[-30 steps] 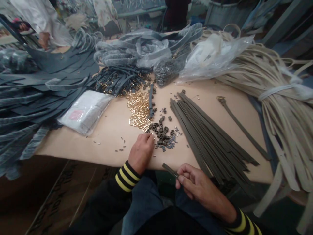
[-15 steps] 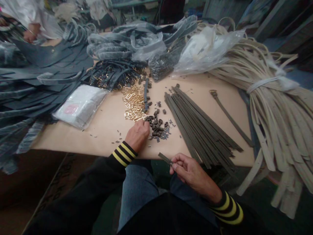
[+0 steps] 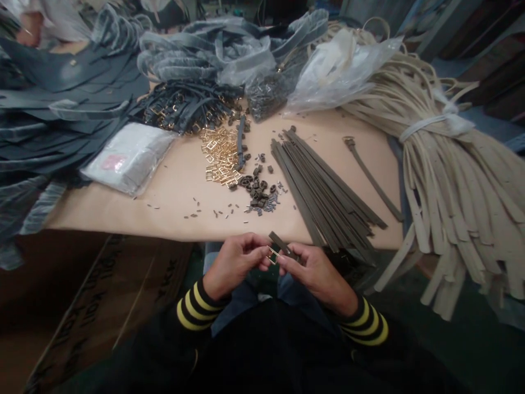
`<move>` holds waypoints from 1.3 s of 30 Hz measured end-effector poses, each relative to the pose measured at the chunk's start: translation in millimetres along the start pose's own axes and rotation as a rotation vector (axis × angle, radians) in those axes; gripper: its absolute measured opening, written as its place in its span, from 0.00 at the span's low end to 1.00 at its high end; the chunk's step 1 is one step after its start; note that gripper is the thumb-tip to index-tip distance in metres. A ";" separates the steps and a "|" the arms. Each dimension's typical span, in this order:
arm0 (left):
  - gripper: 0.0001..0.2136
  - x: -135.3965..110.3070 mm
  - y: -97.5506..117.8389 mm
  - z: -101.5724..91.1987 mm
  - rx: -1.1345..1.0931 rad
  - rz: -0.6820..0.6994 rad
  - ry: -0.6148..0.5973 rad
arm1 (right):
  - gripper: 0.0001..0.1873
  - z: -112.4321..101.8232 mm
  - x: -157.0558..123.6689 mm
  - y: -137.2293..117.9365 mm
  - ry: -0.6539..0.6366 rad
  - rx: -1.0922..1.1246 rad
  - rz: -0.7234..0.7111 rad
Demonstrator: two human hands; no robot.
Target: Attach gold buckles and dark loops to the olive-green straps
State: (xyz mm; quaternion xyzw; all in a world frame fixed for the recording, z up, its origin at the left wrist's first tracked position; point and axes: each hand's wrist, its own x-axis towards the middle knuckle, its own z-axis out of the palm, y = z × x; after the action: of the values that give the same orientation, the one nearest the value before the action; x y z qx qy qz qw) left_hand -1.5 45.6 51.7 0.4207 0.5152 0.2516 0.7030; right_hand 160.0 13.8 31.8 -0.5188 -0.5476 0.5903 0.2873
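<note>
Both hands meet over my lap, just below the table's front edge. My left hand [image 3: 235, 262] pinches a small gold buckle [image 3: 271, 254]. My right hand [image 3: 314, 271] grips the end of a dark olive strap [image 3: 283, 245], which touches the buckle. On the tan tabletop [image 3: 176, 191] beyond lie a heap of gold buckles [image 3: 219, 158], a pile of small dark loops [image 3: 258, 191] and a fan of olive straps [image 3: 324, 189].
A white plastic packet [image 3: 129, 156] lies at the left. Dark grey straps [image 3: 45, 126] cover the left side; a bound bundle of cream straps [image 3: 455, 158] hangs off the right. Bagged straps and clear bags sit at the back. Another person's hand [image 3: 30, 24] shows far left.
My left hand left the loop and buckle piles and came back to my lap with a gold buckle. It now meets the right hand's strap end. The view tilted downward.
</note>
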 end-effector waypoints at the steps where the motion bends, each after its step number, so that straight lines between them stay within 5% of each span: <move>1: 0.09 -1.7 -6.9 2.9 -0.047 -0.008 0.008 | 0.13 2.0 -0.7 2.0 0.001 0.005 0.005; 9: 0.13 -12.2 -28.7 3.9 -0.213 0.011 -0.098 | 0.14 3.7 -6.6 10.3 -0.063 0.332 0.190; 18: 0.08 -16.8 -37.5 4.1 0.352 0.418 -0.094 | 0.12 2.7 -4.9 17.1 -0.204 0.382 0.315; 26: 0.10 -12.4 -45.6 12.6 -0.134 -0.095 -0.060 | 0.13 -0.2 -14.0 14.2 -0.073 -0.045 0.081; 31: 0.13 -10.4 -59.4 19.0 -0.380 -0.242 -0.097 | 0.14 -1.5 -12.7 11.1 -0.062 -0.181 0.126; 39: 0.10 -11.7 -69.2 28.5 -0.832 -0.311 -0.287 | 0.17 -5.4 -15.0 8.5 -0.142 -0.095 0.172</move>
State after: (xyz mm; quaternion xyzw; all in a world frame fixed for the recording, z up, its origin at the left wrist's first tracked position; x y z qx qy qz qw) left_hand 15.7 -9.0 2.1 0.0514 0.3249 0.2679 0.9055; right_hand 171.4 0.1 29.0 -0.5337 -0.5474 0.6214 0.1714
